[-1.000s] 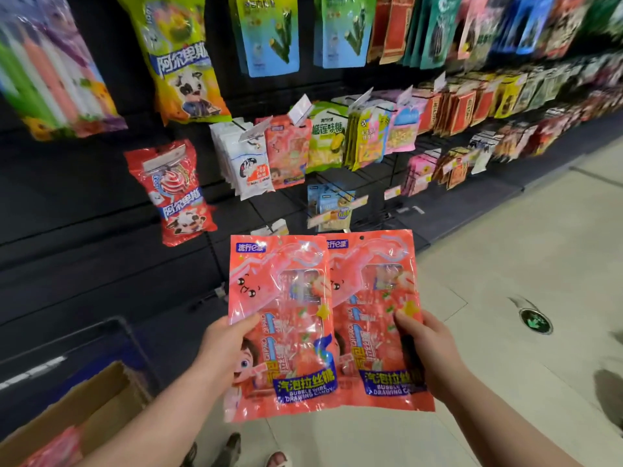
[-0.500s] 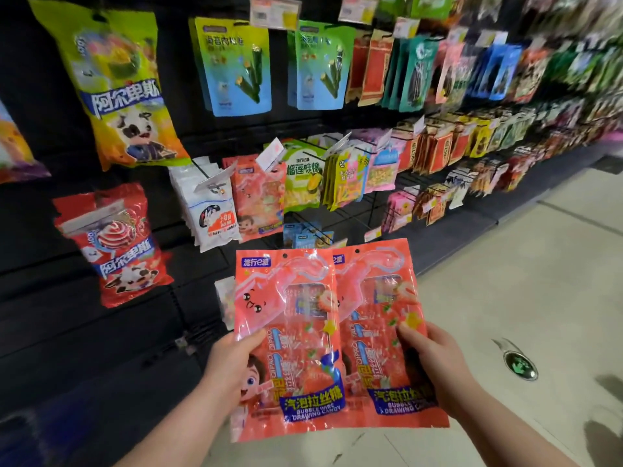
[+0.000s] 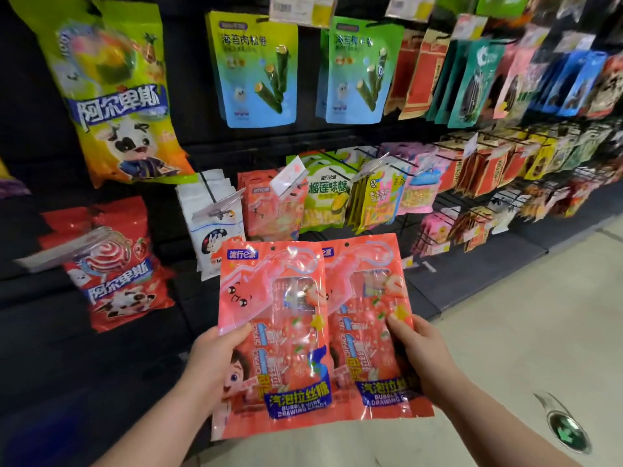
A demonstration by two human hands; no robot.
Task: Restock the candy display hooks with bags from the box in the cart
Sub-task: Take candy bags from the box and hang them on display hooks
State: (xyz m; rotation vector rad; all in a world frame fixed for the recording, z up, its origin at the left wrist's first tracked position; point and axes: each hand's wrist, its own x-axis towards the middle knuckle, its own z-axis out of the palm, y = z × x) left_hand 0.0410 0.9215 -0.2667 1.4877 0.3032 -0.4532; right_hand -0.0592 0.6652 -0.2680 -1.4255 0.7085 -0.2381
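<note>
Head view: left hand (image 3: 215, 358) pinches the first pink bag (image 3: 273, 298), right hand (image 3: 421, 358) pinches the second pink bag (image 3: 367, 315), below the matching bags (image 3: 266, 214) on their hook (image 3: 296, 193). Small top holes could miss that hook, so a bag might fall.

Dim, darkest toward nine o'clock; glare streaks the candy bags (image 3: 279, 318); hanging packets (image 3: 569, 82) at two o'clock blur, edges bowing.

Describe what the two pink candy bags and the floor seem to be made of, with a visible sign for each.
Candy bags: probably glossy plastic film; glare streaks, crinkles, a clear window showing sweets. Floor: seemingly pale tile or stone, fairly matte; smooth, with a faint joint line.
</note>
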